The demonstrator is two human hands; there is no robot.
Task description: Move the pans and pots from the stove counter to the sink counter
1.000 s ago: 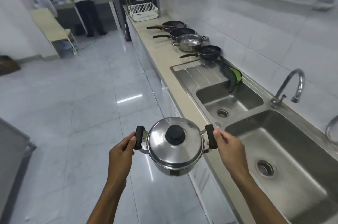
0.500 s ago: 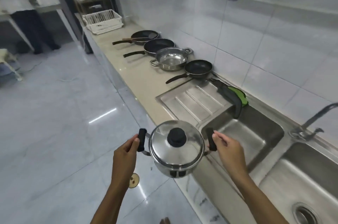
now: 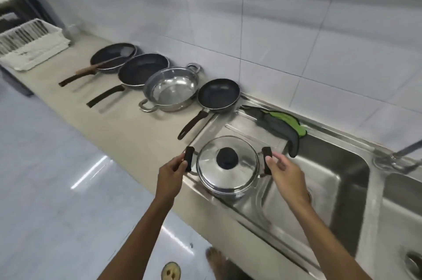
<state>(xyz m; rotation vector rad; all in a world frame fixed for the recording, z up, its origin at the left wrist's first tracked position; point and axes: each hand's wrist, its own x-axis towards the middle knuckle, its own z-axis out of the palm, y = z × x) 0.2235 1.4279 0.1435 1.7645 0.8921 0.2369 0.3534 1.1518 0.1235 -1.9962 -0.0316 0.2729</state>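
Observation:
A lidded steel pot [image 3: 228, 167] with a black knob and two black side handles hangs over the sink's drainboard [image 3: 251, 131]; whether it touches the drainboard I cannot tell. My left hand [image 3: 171, 171] grips its left handle and my right hand [image 3: 284, 170] holds the right one. Further along the beige counter [image 3: 127, 124] lies a row of cookware: a small black frying pan [image 3: 218, 94], an open steel pot [image 3: 172, 89], a second black pan [image 3: 142, 70] and a third black pan [image 3: 113, 57] with a spatula lying in it.
A grey and green cloth [image 3: 280, 122] lies at the back edge of the sink basin [image 3: 331, 177]. A tap [image 3: 402, 154] stands at the right, with a second basin [image 3: 402, 211] beyond. A white dish rack [image 3: 29, 44] sits at the counter's far end. A floor drain [image 3: 170, 271] is near my foot.
I have stepped closer to the counter. The lidded pot has moved from over the floor to above the drainboard, both hands still on its handles.

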